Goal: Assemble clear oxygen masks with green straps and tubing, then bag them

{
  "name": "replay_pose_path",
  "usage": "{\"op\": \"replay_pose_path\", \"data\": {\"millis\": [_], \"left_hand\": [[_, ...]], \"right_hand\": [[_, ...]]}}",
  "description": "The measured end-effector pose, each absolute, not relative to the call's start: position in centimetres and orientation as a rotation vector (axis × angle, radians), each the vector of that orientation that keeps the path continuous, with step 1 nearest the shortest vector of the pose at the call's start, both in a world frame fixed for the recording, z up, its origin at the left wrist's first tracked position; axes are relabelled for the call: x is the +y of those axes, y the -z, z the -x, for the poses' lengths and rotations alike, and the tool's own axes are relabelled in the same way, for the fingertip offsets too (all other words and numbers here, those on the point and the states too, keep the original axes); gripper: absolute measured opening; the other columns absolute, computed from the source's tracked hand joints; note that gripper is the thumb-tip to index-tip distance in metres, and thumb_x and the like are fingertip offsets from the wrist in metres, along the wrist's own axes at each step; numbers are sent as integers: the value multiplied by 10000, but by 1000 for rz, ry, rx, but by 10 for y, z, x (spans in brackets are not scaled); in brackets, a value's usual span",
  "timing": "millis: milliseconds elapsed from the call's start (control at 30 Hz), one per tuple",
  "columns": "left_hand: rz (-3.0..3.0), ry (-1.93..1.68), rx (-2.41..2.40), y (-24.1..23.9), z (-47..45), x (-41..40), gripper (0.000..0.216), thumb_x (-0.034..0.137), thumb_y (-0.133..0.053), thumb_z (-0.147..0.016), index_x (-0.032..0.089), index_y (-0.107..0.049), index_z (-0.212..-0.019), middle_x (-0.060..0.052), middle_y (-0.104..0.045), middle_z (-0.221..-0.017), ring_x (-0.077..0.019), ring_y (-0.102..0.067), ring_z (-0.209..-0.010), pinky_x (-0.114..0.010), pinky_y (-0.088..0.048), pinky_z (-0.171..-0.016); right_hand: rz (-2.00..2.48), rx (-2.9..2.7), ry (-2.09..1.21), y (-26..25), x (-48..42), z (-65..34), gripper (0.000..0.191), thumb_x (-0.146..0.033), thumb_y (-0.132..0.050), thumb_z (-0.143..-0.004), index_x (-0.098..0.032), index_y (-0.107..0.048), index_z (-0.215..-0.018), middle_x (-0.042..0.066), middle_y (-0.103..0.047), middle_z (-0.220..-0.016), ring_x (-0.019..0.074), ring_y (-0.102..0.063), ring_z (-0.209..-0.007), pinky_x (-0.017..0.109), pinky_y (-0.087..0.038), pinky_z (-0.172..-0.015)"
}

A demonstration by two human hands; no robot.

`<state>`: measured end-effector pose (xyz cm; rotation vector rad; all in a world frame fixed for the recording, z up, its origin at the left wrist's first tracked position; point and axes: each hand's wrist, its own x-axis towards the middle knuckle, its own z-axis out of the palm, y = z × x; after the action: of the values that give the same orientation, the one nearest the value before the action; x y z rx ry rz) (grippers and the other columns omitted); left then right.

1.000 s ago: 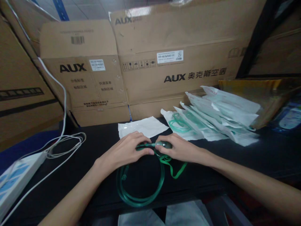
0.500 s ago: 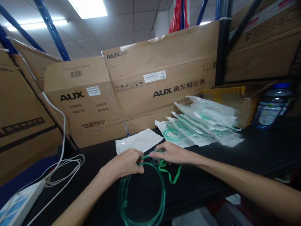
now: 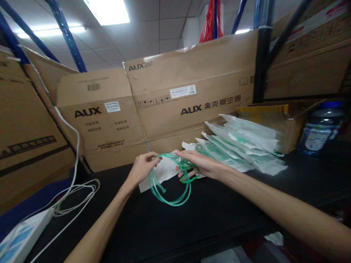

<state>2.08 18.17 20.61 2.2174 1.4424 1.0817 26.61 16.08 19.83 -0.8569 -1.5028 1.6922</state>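
Note:
A coil of green tubing [image 3: 175, 202] hangs between my two hands above the black table. My left hand [image 3: 144, 166] pinches the coil's upper left side. Around its upper right side my right hand [image 3: 201, 162] is closed, holding a bunched green strap [image 3: 189, 179] and a clear piece that looks like an oxygen mask, mostly hidden by the fingers. Behind the coil lies a flat white pouch [image 3: 148, 185], partly covered by the tubing and my hands. Several white-and-clear packets [image 3: 241, 146] with green tubing inside lie overlapping to the right.
Cardboard sheets [image 3: 164, 120] stand upright along the back. On the right are an open cardboard box [image 3: 290, 135] and a blue-capped bottle [image 3: 315, 133]. A power strip [image 3: 30, 230] with a looped white cable [image 3: 76, 193] lies at the left.
Both hands have moved up and away with the coil, lifting it over the white pouch. The strap, which dangled before, is now gathered at my right hand.

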Motion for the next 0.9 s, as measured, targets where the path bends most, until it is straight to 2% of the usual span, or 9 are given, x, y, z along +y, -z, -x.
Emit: {"op": "replay_pose_path", "data": {"millis": [100,167,267,400,467,633,767,833,900], "left_hand": [[-2083,-1192,1475,-187,-23,187,312,430,-596,-843,168,-764,-869,4,-636,-661,-168,-559,-642,-239,-357,-580],[-2001,-1240,1469,-178,-25,188,328,452,-597,-844,169,-760,-872,0,-645,-690,-161,-550,-635,-237,-354,-561],[-1912,-1243,1422,-171,-27,187,341,478,-609,-837,172,-754,-877,3,-644,-709,-140,-511,-577,-228,-341,-511],[-1846,-1173,1324,-169,-33,182,370,532,-646,-830,174,-734,-861,26,-581,-658,-106,-434,-490,-210,-323,-444],[-1824,-1158,1285,-170,-35,180,397,559,-650,-836,168,-717,-843,35,-547,-637,-95,-410,-474,-203,-329,-433],[-1784,-1210,1277,-169,-36,180,431,585,-655,-836,162,-714,-893,39,-534,-672,-85,-405,-483,-189,-325,-421],[-1782,-1220,1306,-164,-37,182,465,607,-682,-807,167,-727,-949,17,-599,-735,-95,-451,-500,-186,-325,-407],[-1792,-1191,1301,-162,-38,184,507,648,-665,-804,159,-733,-922,-7,-646,-763,-101,-478,-492,-197,-353,-416],[-1785,-1172,1289,-161,-37,185,602,712,-543,-859,151,-742,-946,-54,-704,-840,-136,-560,-544,-225,-429,-465]], "right_hand": [[859,-1469,-1745,-189,165,-265,466,-610,-630,-906,-198,-557,-1109,50,-683,-867,175,-717,-643,364,-657,-622],[839,-1482,-1786,-185,164,-265,446,-606,-633,-905,-207,-567,-1092,24,-661,-824,158,-684,-597,360,-652,-584],[817,-1486,-1796,-184,164,-267,400,-589,-649,-902,-203,-590,-988,-29,-584,-738,81,-534,-461,265,-592,-461],[876,-1492,-1674,-189,163,-271,399,-579,-690,-876,-198,-575,-888,-78,-472,-653,18,-297,-374,137,-392,-319],[901,-1550,-1581,-189,163,-273,412,-587,-708,-857,-200,-574,-900,-74,-481,-660,21,-336,-380,135,-395,-318],[886,-1691,-1501,-181,164,-276,490,-613,-704,-846,-245,-567,-1138,-2,-624,-840,133,-683,-586,201,-556,-433],[857,-1746,-1442,-174,168,-274,501,-586,-674,-883,-256,-511,-1223,-28,-629,-797,117,-646,-438,190,-500,-354],[855,-1785,-1342,-176,168,-273,435,-573,-659,-899,-220,-549,-1126,-42,-608,-751,92,-588,-362,178,-449,-310],[852,-1802,-1254,-182,167,-275,393,-566,-651,-906,-193,-569,-1000,-47,-591,-721,74,-541,-324,181,-426,-291]]}}
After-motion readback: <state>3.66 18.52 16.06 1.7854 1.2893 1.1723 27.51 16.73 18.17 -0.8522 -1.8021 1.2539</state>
